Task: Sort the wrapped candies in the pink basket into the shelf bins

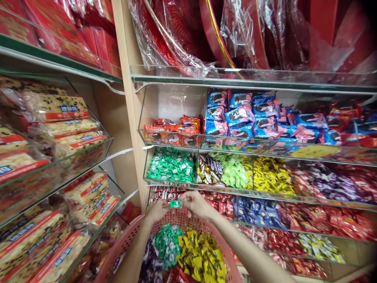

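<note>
"Green is the wrapper on that small candy (pixel 175 204); where exactly is it?"

"Between the two hands, near the far rim of the pink perforated plastic basket (pixel 186 222). The left hand (pixel 157 210) has one end, the right hand (pixel 194 203) the other."

"How does each grip stand?"

"Narrow, both of them, pinching the little packet from either side."

"And inside the basket?"

"Green-wrapped candies (pixel 168 239) toward the far side, yellow-wrapped candies (pixel 202 255) to the right, purple-wrapped candies (pixel 151 261) to the left, and some red wrappers (pixel 178 276) at the bottom edge of the view."

"What's on the shelves ahead?"

"Clear-walled bins. Beyond the hands is a heap of green sweets (pixel 171 167), with yellow sweets (pixel 272 176) farther right in that row. One row up are orange-red packets (pixel 172 131) beside blue-and-pink cookie packs (pixel 241 112), and a yellow price tag (pixel 313 151) on the clear front."

"On the left?"

"Seed-dotted cakes (pixel 55 107) in clear wrap with red bands, stacked on glass shelves."
</note>
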### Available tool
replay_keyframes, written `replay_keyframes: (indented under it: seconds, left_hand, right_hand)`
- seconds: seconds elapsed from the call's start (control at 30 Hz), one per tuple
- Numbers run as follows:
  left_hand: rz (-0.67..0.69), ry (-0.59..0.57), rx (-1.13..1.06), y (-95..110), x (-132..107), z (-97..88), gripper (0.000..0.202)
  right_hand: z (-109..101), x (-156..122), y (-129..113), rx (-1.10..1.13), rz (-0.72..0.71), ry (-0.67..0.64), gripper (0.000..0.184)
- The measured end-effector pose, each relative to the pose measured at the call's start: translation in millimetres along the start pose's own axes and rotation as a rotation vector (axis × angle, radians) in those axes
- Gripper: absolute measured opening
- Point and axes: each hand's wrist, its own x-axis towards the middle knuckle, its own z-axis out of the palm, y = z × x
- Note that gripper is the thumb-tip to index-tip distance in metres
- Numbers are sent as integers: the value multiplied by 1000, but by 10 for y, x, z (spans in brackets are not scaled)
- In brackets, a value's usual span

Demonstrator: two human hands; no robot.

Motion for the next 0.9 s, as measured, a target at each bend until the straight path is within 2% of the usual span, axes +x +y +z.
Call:
replay_keyframes:
  seconds: [0.07, 0.17, 0.23, 0.3, 0.33, 0.43, 0.53, 0.67, 0.77, 0.9]
  left_hand:
    - [53, 62, 26, -25, 11, 23, 53]
    - [91, 89, 19, -64, 30, 58, 59]
    - [94, 90, 1, -80, 38, 71, 60]
    - [89, 88, -11, -86, 40, 75, 59]
    - [85, 87, -13, -86, 40, 75, 58]
    - [76, 85, -22, -83, 35, 66, 54]
    - [69, 97, -28, -84, 31, 57, 53]
    - [67, 102, 7, -94, 34, 48, 53]
    - [78, 105, 27, -88, 36, 31, 54]
    - [70, 94, 42, -69, 29, 1, 55]
  right_hand:
    - [121, 12, 217, -103, 36, -49, 4]
    - [280, 10, 454, -233, 114, -86, 6]
    - [338, -20, 479, -334, 103, -79, 19]
    - [341, -56, 367, -456, 26, -51, 29]
    - [321, -67, 263, -520, -27, -23, 28]
    - [203, -30, -162, -688, -206, 100, 17]
    - [46, 119, -588, -809, -330, 245, 20]
    - [-95, 369, -893, -1066, -252, 385, 23]
    - [-110, 484, -935, -1216, -163, 371, 22]
    - [-89, 531, -919, -1255, -83, 367, 19]
